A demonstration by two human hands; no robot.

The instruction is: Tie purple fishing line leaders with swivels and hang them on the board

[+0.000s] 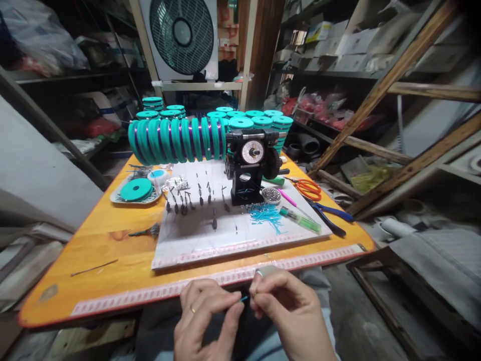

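Note:
In front of the table's near edge, my left hand (208, 316) pinches a thin blue sleeve-like piece (244, 298) between thumb and index finger; a ring is on one finger. Close beside it, my right hand (291, 306) is closed in a pinch, and what its fingertips hold is too small to make out. Similar thin blue pieces (265, 215) lie heaped on the white board (203, 250). Next to them is a round dish of small metal bits (271, 195). Dark weights (214, 220) hang on fine lines over the board.
A black winding device (246, 170) carries a row of teal spools (176, 140). More teal spools (241, 123) are stacked behind. Orange scissors (308, 189), blue-handled pliers (334, 212) and a green-capped knife (300, 219) lie right. A tray (126, 199) stands left; a measuring tape (150, 294) runs along the front edge.

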